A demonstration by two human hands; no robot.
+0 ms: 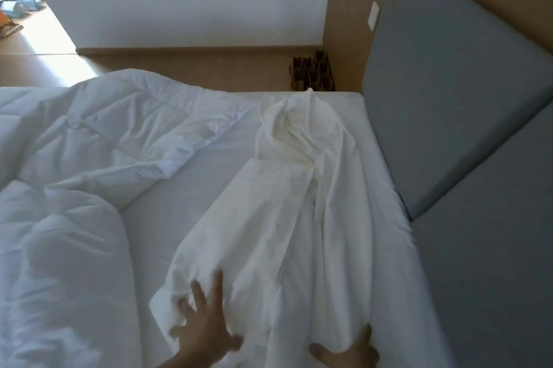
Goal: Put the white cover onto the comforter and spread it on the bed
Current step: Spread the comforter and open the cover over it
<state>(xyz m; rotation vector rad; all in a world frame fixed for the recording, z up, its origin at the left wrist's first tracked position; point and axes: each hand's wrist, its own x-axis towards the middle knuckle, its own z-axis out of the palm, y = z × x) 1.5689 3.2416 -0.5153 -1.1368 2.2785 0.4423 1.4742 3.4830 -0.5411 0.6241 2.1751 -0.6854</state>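
The left hand (206, 319) lay open, fingers spread, on the near end of the white cover (287, 218), probably pinning it to find an edge. The right hand (350, 349) touched the cover's side, but I couldn't tell whether it gripped. The cover ran bunched along the mattress (191, 203), beside the grey headboard (449, 83). The comforter (74, 158) lay heaped apart on the left.

The comforter (74, 140) lies bunched on the left half of the bed (185, 194). The cover (284, 203) lies to its right, running from near to far, with bare bed between them. The headboard (449, 83) stands along the bed's right side. The left hand (203, 325) lies on the cover's near left corner, and the right hand (350, 349) is at its near right edge.
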